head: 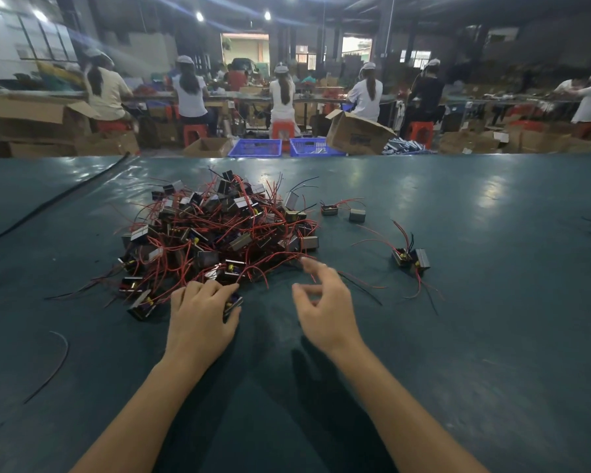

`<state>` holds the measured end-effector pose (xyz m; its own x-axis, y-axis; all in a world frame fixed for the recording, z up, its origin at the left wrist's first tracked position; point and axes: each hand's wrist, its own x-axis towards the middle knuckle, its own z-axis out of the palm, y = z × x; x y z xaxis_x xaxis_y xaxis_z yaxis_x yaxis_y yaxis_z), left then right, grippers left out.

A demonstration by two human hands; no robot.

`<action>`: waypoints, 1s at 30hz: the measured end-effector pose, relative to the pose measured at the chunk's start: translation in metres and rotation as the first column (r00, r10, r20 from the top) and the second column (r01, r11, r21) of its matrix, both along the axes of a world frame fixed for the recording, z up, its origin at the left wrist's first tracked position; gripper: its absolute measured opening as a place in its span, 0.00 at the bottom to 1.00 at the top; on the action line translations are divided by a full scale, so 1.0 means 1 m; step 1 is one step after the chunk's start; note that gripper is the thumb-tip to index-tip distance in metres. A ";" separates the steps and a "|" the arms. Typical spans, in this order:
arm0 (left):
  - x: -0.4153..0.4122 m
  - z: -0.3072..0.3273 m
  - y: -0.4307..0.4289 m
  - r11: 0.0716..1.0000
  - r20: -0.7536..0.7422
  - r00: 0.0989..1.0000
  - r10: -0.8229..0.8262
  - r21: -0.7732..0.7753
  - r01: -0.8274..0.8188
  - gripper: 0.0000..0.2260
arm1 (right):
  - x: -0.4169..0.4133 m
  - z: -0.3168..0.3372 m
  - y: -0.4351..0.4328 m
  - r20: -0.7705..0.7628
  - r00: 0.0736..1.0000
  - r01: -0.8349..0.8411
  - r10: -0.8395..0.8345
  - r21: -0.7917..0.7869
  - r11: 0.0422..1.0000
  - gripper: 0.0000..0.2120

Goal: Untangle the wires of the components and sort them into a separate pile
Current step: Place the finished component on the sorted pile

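Note:
A tangled heap of small black block components with red and black wires (215,230) lies on the dark green table (475,206). My left hand (198,315) is at the heap's near edge, its fingers curled round one component (232,304). My right hand (325,302) hovers to the right of it, fingers loosely curled and blurred, touching nothing I can make out. Two separated components with wires (410,258) lie to the right. Two more (343,212) sit beyond the heap's right edge.
A loose black wire (57,363) lies at the near left. A black cable (48,201) runs across the table's far left. Beyond the table's far edge stand blue crates (256,147), cardboard boxes (355,133) and seated workers at benches.

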<state>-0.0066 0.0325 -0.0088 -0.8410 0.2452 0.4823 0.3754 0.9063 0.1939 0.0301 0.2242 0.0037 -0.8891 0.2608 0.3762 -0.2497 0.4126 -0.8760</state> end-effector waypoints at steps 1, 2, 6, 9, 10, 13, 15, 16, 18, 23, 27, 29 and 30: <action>0.002 0.001 0.000 0.999 0.003 1.000 -0.027 0.018 0.027 0.15 | 0.002 -0.002 -0.004 0.020 1.000 -0.018 0.018 0.015 1.000 0.19; 0.004 0.001 0.001 0.997 0.011 0.998 -0.065 0.032 0.065 0.14 | 0.004 -0.004 -0.008 0.039 0.999 -0.031 0.030 0.036 0.999 0.18; 0.016 0.006 0.011 0.957 -0.018 0.958 -0.285 0.053 0.286 0.12 | 0.012 -0.017 -0.017 0.096 0.995 -0.038 0.027 0.113 0.993 0.17; 0.025 0.006 0.021 0.900 0.026 0.902 -0.431 0.081 0.428 0.15 | 0.014 -0.020 -0.015 0.106 0.994 -0.021 0.011 0.099 0.995 0.18; 0.026 0.005 0.024 0.888 0.046 0.891 -0.452 0.110 0.446 0.17 | 0.015 -0.020 -0.015 0.096 0.995 -0.010 0.002 0.083 0.996 0.18; 0.030 0.005 0.026 0.851 0.073 0.870 -0.488 0.260 0.456 0.23 | 0.018 -0.018 -0.013 0.088 0.996 0.024 -0.019 -0.059 0.998 0.18; 0.031 0.005 0.024 0.868 0.062 0.890 -0.451 0.260 0.422 0.25 | 0.019 -0.016 -0.010 0.127 0.992 0.046 -0.025 -0.169 0.985 0.18; 0.031 0.006 0.023 0.894 0.057 0.911 -0.409 0.226 0.388 0.25 | 0.018 -0.015 -0.009 0.150 0.988 0.055 -0.027 -0.191 0.980 0.17; 0.029 0.006 0.022 0.939 0.067 0.946 -0.316 0.163 0.302 0.22 | 0.017 -0.013 -0.006 0.157 0.987 0.069 -0.032 -0.235 0.970 0.11; 0.029 0.012 0.024 0.963 0.174 0.966 -0.189 0.226 0.148 0.22 | 0.019 -0.008 -0.005 0.036 0.998 0.054 -0.045 -0.323 0.945 0.05; 0.031 0.021 0.028 0.967 0.276 0.956 -0.100 0.251 0.029 0.27 | 0.020 -0.006 -0.004 0.000 0.999 -0.045 0.047 -0.282 0.958 0.14; 0.032 0.021 0.031 0.987 0.315 0.947 -0.065 0.162 0.013 0.24 | 0.021 -0.006 -0.004 -0.001 0.996 -0.088 0.091 -0.253 0.963 0.20; 0.033 0.020 0.032 0.984 0.316 0.945 -0.080 0.177 0.024 0.21 | 0.022 -0.007 -0.005 -0.007 0.994 -0.106 0.108 -0.236 0.966 0.23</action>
